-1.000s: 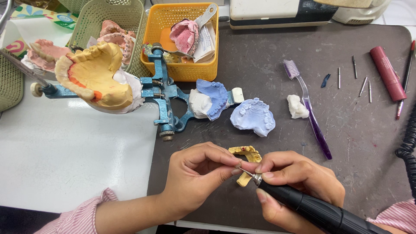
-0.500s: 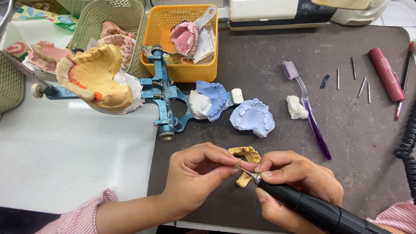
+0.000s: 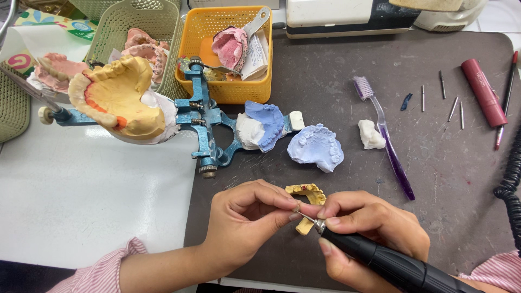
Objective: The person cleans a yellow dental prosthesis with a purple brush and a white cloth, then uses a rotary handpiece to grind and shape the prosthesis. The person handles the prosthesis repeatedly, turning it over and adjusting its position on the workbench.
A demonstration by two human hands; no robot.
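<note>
My left hand (image 3: 247,220) pinches something small at its fingertips, too small to make out, just above a small yellow dental cast (image 3: 307,193) lying on the dark mat (image 3: 347,97). My right hand (image 3: 366,230) grips a black rotary handpiece (image 3: 396,266) like a pen. Its thin metal bur points at the spot between my left fingertips. Both hands meet at the near edge of the mat, fingers touching.
A blue metal articulator (image 3: 203,122) holding a yellow jaw cast (image 3: 116,97) lies to the far left. Blue casts (image 3: 317,146), a purple toothbrush (image 3: 385,135), loose burs (image 3: 453,106), a maroon tube (image 3: 483,89), an orange basket (image 3: 230,51) and green baskets (image 3: 144,21) surround them.
</note>
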